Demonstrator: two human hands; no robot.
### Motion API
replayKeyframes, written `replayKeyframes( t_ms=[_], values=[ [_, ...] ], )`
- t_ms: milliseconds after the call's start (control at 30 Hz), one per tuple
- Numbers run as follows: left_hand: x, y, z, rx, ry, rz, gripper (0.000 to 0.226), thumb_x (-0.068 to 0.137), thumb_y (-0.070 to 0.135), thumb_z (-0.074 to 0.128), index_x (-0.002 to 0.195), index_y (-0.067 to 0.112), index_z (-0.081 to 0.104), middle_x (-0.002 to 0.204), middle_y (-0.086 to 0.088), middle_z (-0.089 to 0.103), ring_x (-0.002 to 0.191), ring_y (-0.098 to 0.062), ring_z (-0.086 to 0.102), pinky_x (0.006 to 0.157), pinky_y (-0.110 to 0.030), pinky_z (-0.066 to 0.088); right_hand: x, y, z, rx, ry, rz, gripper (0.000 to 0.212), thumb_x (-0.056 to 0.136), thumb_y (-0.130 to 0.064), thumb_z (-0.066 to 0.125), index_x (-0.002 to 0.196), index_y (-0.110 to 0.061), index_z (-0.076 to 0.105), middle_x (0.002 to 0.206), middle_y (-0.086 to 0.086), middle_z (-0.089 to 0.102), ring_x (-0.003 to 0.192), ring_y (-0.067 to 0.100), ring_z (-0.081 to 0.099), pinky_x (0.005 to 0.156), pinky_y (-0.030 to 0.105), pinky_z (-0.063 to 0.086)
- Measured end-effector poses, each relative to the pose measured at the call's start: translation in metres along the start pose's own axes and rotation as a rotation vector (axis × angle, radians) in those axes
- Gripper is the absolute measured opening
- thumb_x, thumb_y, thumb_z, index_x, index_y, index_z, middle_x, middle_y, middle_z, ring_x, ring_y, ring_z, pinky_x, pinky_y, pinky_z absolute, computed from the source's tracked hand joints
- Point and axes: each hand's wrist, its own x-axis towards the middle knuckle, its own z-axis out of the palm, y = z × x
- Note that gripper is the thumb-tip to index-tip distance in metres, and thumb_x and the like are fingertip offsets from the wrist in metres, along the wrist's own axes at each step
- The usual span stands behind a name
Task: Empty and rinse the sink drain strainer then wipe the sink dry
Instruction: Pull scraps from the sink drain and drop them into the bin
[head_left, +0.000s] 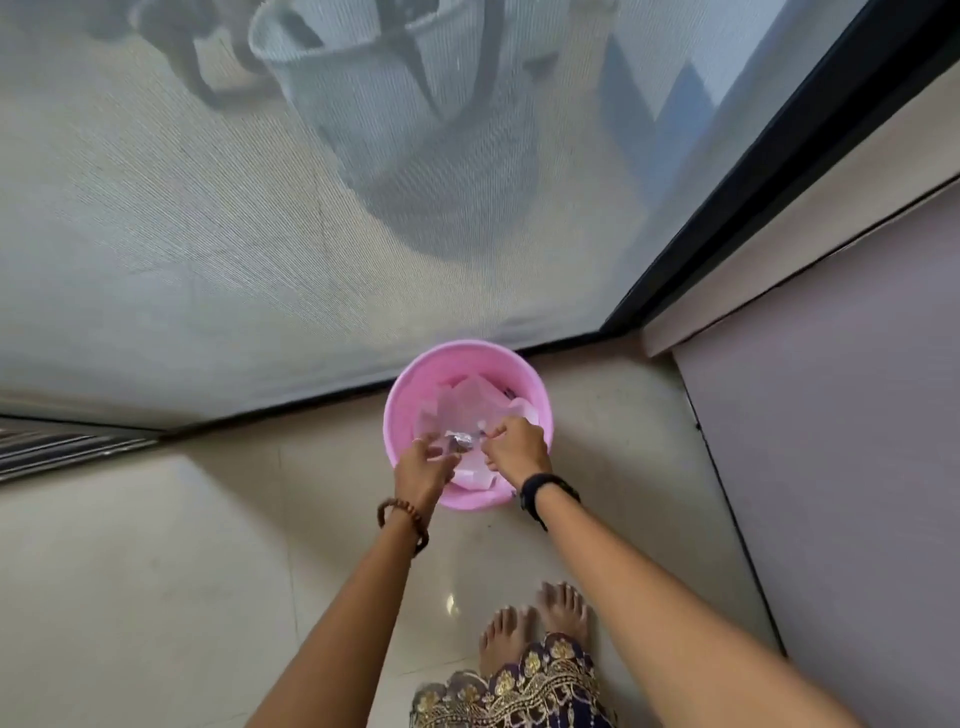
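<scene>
Fingers, left: the fingers (441, 451) of our left hand (423, 467) are curled toward a small metal thing, the strainer (460, 442), and seem to hold it at its near edge; the picture is too blurred there for us to be sure of the grip.
Fingers, right: the right hand (517, 447) is closed in a loose fist, and its fingers pinch something at the right side of the strainer; whether this is the strainer itself or a piece of waste, we cannot tell.
Strainer: it is between the two hands, over the open mouth of the pink bucket (410, 395), not resting on anything that we can see.
Bucket: it stands on the floor (156, 545), in the corner just beside the mesh screen door (208, 208); inside are pale crumpled plastic bags (467, 400).
Wrists: a bead bracelet (402, 525) is on the left, a black watch (540, 493) on the right.
Step in hand: we judge that we are emptying the strainer into the bucket; rinsing and wiping the sink are not yet done, and the sink is not in view.
Risk, dropping: the strainer is probably wet and small, so it can slip from the fingers and fall among the bags.
Risk, spilling: if we shake it near the rim, bits may land on the floor beside our bare feet (535, 623).
</scene>
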Motion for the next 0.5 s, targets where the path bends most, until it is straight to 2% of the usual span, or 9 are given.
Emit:
replayKeyframes(
  t_ms=[33, 67, 100, 133, 200, 267, 333, 433, 500],
  values=[
    [0.01, -0.004, 0.003, -0.031, -0.083, -0.021, 0.058, 0.085, -0.003, 0.055, 0.139, 0.009, 0.036, 0.097, -0.012, 0.058, 0.083, -0.028, 0.057, 0.08, -0.04, 0.052, 0.007, 0.004, 0.003, -0.027, -0.025, 0.024, 0.013, 0.082, 0.0, 0.053, 0.073, -0.006, 0.059, 0.089, 0.019, 0.06, 0.089, 0.035, 0.061, 0.081, 0.038, 0.051],
    [0.015, -0.007, 0.005, -0.066, -0.14, -0.047, 0.067, 0.087, -0.004, 0.053, 0.144, 0.012, 0.024, 0.09, -0.008, 0.053, 0.074, -0.025, 0.054, 0.071, -0.036, 0.05, 0.012, 0.01, 0.007, -0.036, -0.035, 0.045, 0.011, 0.082, 0.002, 0.054, 0.087, -0.002, 0.064, 0.098, 0.02, 0.061, 0.096, 0.035, 0.06, 0.084, 0.038, 0.05],
    [0.015, -0.005, 0.006, -0.089, -0.149, -0.059, 0.068, 0.088, -0.005, 0.052, 0.145, 0.013, 0.019, 0.083, -0.004, 0.05, 0.068, -0.021, 0.051, 0.066, -0.032, 0.047, 0.012, 0.009, 0.005, -0.016, -0.034, 0.079, 0.02, 0.082, 0.003, 0.054, 0.1, 0.002, 0.063, 0.105, 0.02, 0.061, 0.1, 0.035, 0.06, 0.087, 0.038, 0.05],
    [0.01, 0.002, 0.005, -0.102, -0.128, -0.069, 0.063, 0.089, -0.003, 0.05, 0.143, 0.011, 0.021, 0.081, -0.004, 0.05, 0.065, -0.018, 0.05, 0.063, -0.029, 0.046, 0.009, 0.009, 0.001, 0.033, -0.031, 0.107, 0.022, 0.083, 0.004, 0.053, 0.103, 0.004, 0.062, 0.105, 0.02, 0.062, 0.098, 0.035, 0.061, 0.084, 0.037, 0.053],
    [-0.013, 0.022, 0.002, -0.248, -0.078, -0.1, 0.038, 0.093, 0.002, 0.046, 0.13, 0.002, 0.04, 0.085, -0.008, 0.055, 0.067, -0.018, 0.054, 0.063, -0.028, 0.048, -0.015, -0.006, -0.016, 0.3, -0.025, 0.149, 0.012, 0.086, 0.003, 0.049, 0.085, 0.0, 0.061, 0.085, 0.017, 0.062, 0.074, 0.031, 0.062, 0.062, 0.027, 0.055],
    [-0.056, 0.059, -0.004, -0.513, -0.075, -0.183, 0.016, 0.094, 0.009, 0.045, 0.104, 0.0, 0.055, 0.082, -0.008, 0.058, 0.068, -0.018, 0.057, 0.059, -0.024, 0.053, -0.056, -0.034, -0.046, 0.582, -0.028, 0.202, 0.017, 0.087, 0.001, 0.049, 0.073, -0.004, 0.057, 0.067, 0.011, 0.056, 0.055, 0.021, 0.055, 0.046, 0.018, 0.05],
    [-0.112, 0.107, -0.006, -0.688, -0.119, -0.228, 0.018, 0.094, 0.013, 0.046, 0.083, 0.006, 0.058, 0.071, -0.005, 0.06, 0.059, -0.014, 0.057, 0.047, -0.016, 0.051, -0.111, -0.064, -0.087, 0.77, -0.033, 0.193, 0.014, 0.086, -0.002, 0.051, 0.075, -0.006, 0.059, 0.059, 0.005, 0.055, 0.046, 0.014, 0.053, 0.042, 0.016, 0.049],
    [-0.211, 0.186, -0.006, -0.804, -0.304, -0.209, 0.021, 0.093, 0.013, 0.047, 0.076, 0.008, 0.058, 0.054, 0.0, 0.06, 0.039, -0.008, 0.054, 0.037, -0.013, 0.044, -0.198, -0.11, -0.157, 0.983, -0.046, 0.087, 0.017, 0.087, -0.005, 0.05, 0.075, -0.009, 0.061, 0.051, -0.002, 0.056, 0.039, 0.006, 0.052, 0.04, 0.016, 0.044],
    [-0.285, 0.236, 0.0, -0.852, -0.448, -0.209, 0.023, 0.092, 0.012, 0.045, 0.074, 0.006, 0.057, 0.048, -0.001, 0.058, 0.036, -0.007, 0.053, 0.036, -0.013, 0.043, -0.261, -0.135, -0.209, 1.094, -0.022, 0.006, 0.018, 0.087, -0.008, 0.05, 0.075, -0.011, 0.063, 0.052, -0.004, 0.056, 0.042, 0.006, 0.051, 0.04, 0.015, 0.041]
  ],
)
